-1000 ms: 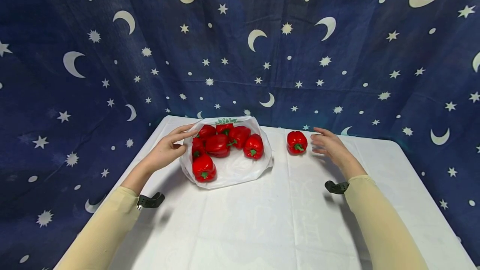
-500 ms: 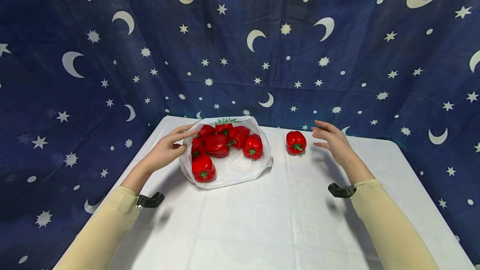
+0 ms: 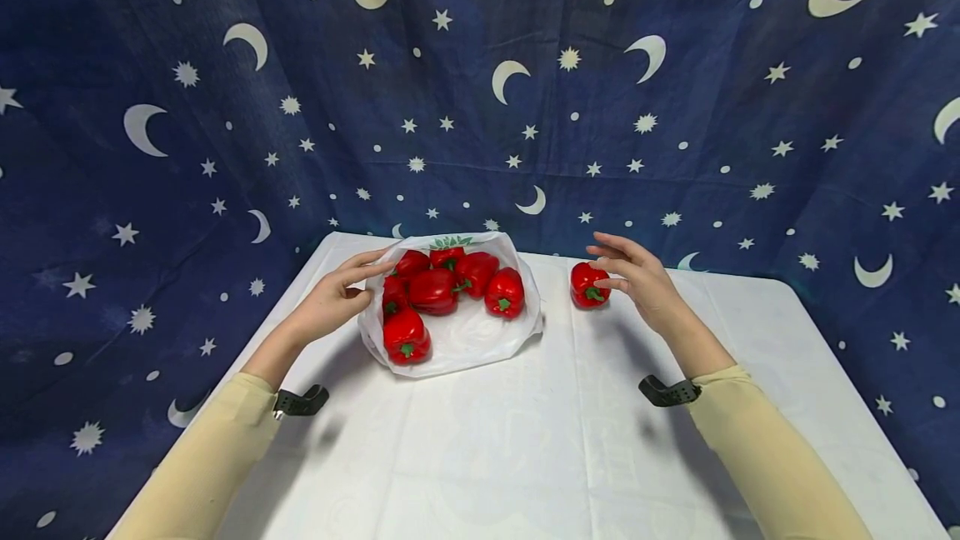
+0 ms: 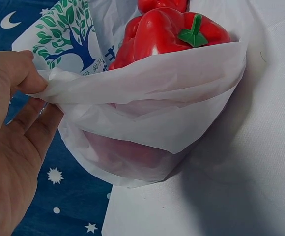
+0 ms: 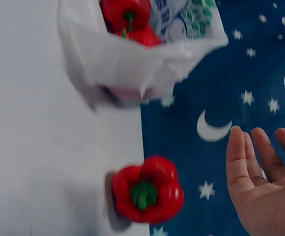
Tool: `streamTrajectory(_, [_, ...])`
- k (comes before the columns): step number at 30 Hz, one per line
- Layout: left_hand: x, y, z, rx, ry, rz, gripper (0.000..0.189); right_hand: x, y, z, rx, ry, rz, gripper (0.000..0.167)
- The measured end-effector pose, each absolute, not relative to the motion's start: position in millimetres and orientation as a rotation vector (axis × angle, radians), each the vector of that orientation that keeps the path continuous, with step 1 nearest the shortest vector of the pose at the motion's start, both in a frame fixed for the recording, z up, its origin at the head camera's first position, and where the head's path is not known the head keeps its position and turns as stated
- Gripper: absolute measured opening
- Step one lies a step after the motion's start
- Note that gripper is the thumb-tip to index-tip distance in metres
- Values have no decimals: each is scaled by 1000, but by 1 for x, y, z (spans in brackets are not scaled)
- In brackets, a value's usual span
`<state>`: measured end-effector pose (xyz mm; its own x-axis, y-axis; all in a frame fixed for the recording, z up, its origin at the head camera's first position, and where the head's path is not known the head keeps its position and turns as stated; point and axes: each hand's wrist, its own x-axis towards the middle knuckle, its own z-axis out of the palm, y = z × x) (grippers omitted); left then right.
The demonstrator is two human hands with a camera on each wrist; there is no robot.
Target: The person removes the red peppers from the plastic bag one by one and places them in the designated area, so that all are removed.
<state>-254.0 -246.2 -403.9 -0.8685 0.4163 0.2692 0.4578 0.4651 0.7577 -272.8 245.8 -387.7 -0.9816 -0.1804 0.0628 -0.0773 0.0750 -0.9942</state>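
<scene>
A white plastic bag (image 3: 480, 352) lies with its mouth wide on the table, holding several red bell peppers (image 3: 433, 291). My left hand (image 3: 330, 302) pinches the left rim of the bag between thumb and fingers, plain in the left wrist view, where the thumb (image 4: 29, 73) presses on the plastic. One more bell pepper (image 3: 587, 288) sits alone to the right of the bag, its green stem toward me. Above and just right of it hovers my right hand (image 3: 637, 277), fingers spread and nothing held; in the head view its fingertips overlap the pepper.
A white cloth covers the table (image 3: 495, 457). Close behind the table's far edge hangs a dark blue curtain (image 3: 465, 90) with moons and stars, which also runs along the left side. Black straps (image 3: 667, 391) sit on both wrists.
My right hand first drew back slightly right, then came left over the lone bell pepper. The left hand and the bag have stayed in place.
</scene>
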Motion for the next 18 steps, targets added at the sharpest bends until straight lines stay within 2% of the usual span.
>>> streamTrajectory(8, [-253, -246, -403, -780, -2653, -1392, 52, -261, 215, -382, -465, 2197, -1990, 54])
streamTrajectory(18, [-253, -246, -403, -765, -2668, -1377, 52, -251, 178, -386, -563, 2029, -1973, 55])
